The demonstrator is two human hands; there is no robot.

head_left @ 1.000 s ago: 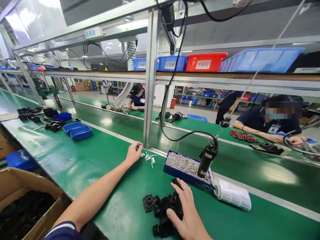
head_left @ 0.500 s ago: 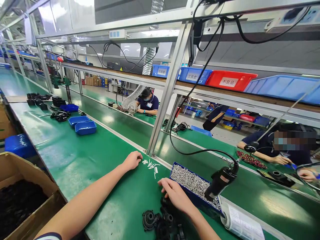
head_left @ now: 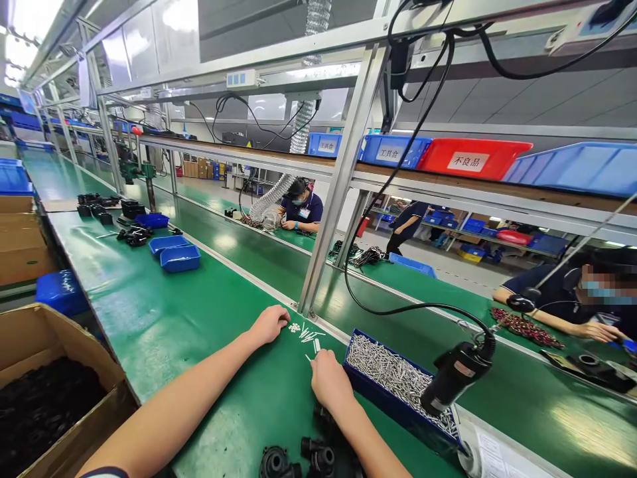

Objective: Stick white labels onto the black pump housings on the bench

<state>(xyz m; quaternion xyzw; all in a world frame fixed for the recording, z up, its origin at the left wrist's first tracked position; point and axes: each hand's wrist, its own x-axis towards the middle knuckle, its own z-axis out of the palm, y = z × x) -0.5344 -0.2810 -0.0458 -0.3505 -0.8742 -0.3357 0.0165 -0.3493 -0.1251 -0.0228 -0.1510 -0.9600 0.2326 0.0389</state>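
My left hand [head_left: 269,324] rests on the green bench with its fingers curled, right beside a small pile of white washers [head_left: 294,327]. My right hand [head_left: 329,384] is closed in a pinch at the near end of several loose silver screws [head_left: 311,336]; what its fingertips hold is hidden. A blue tray [head_left: 378,393] full of silver screws lies just right of that hand. Black plastic housings [head_left: 308,457] sit on the bench under my right forearm.
A hanging black electric screwdriver [head_left: 452,377] dangles over the tray's right end, beside a roll of white labels [head_left: 502,455]. A cardboard box [head_left: 30,338] of black parts stands at the left. Blue trays [head_left: 174,253] lie farther along. Other people work across the conveyor.
My right hand has left the black housings and moved forward-left to the loose screws. My left hand has stayed by the washers. The view has tilted up and shifted.
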